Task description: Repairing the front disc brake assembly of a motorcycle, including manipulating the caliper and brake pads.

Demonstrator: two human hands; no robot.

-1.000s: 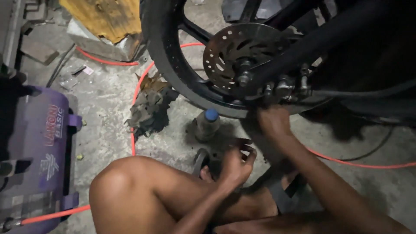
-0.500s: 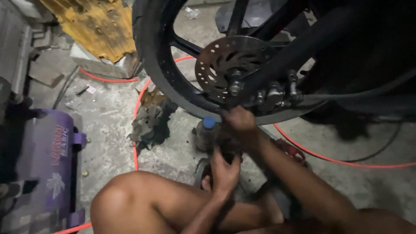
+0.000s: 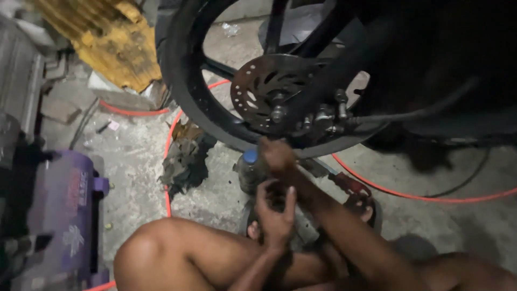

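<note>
Hands at a motorcycle wheel, seen from the head camera

Head view: right hand point(image 3: 277, 156) reaches up just under the brake caliper point(image 3: 323, 119) beside the drilled brake disc point(image 3: 264, 89), its grip too blurred to tell; left hand point(image 3: 274, 207) half-open, fingers loosely curled, holding nothing clear, near the blue-capped bottle point(image 3: 249, 170) on the concrete floor point(image 3: 134, 151). Caliper and disc: judged rigid, heavy steel, likely greasy; best gripped by the caliper body, not the hose

A purple case point(image 3: 64, 215), orange hose point(image 3: 431, 191) and dirty rag point(image 3: 183, 159) lie on the concrete.
</note>
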